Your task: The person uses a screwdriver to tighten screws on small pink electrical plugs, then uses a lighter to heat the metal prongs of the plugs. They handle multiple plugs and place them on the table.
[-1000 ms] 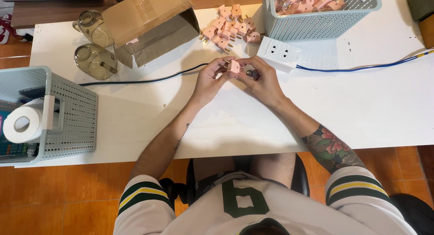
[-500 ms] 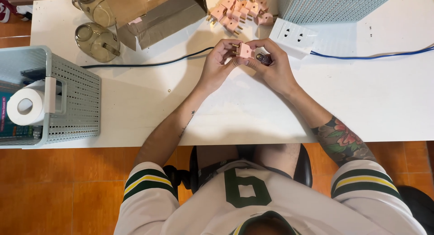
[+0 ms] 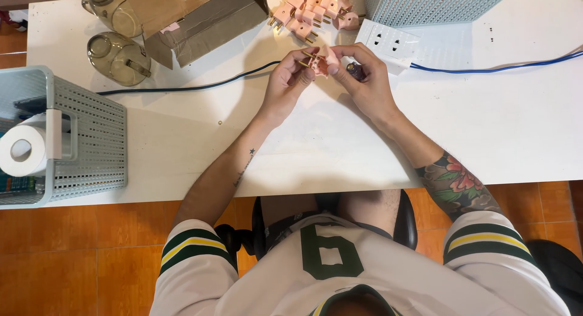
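Hands meet over the white worktop (image 3: 498, 127): the left hand (image 3: 288, 79) pinches a pink plug (image 3: 319, 61) by its brass pins, and the right hand (image 3: 364, 79) pinches its other side while gripping a dark tool (image 3: 355, 72). Just beyond lies a white socket strip (image 3: 388, 45) with a blue cable (image 3: 498, 65). Farther off sit a pile of pink plugs (image 3: 313, 9), a brown cardboard box (image 3: 194, 15) and a pale blue basket (image 3: 431, 3).

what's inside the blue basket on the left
A toilet paper roll sits in the blue basket, with dark items under it; the basket's wall hides what else lies inside.
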